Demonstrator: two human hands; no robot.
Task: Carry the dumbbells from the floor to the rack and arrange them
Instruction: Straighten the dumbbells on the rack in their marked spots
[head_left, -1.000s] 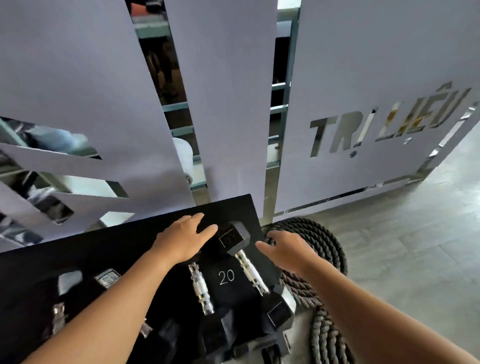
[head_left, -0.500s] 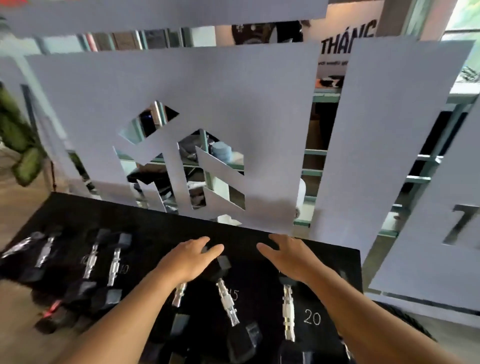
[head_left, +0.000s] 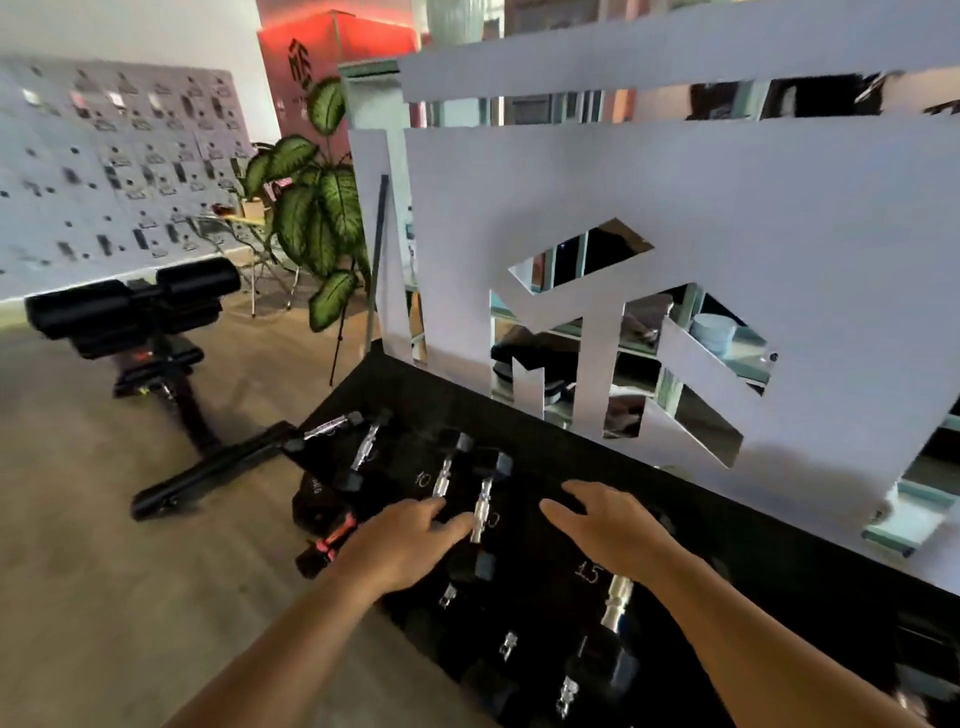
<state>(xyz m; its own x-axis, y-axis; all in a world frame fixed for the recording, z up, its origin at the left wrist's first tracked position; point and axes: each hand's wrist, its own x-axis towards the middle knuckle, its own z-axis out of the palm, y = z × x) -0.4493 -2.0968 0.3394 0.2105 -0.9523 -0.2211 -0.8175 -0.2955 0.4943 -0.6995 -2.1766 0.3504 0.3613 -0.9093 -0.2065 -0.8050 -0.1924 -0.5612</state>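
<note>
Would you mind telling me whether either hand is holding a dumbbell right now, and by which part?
Nothing is held. The left hand and the right hand hover open above the dumbbells on the rack, fingers extended.

We see the white cut-out panel walling off the rack behind, dumbbells packed across it with narrow gaps, bench and plant left, open floor between.
</note>
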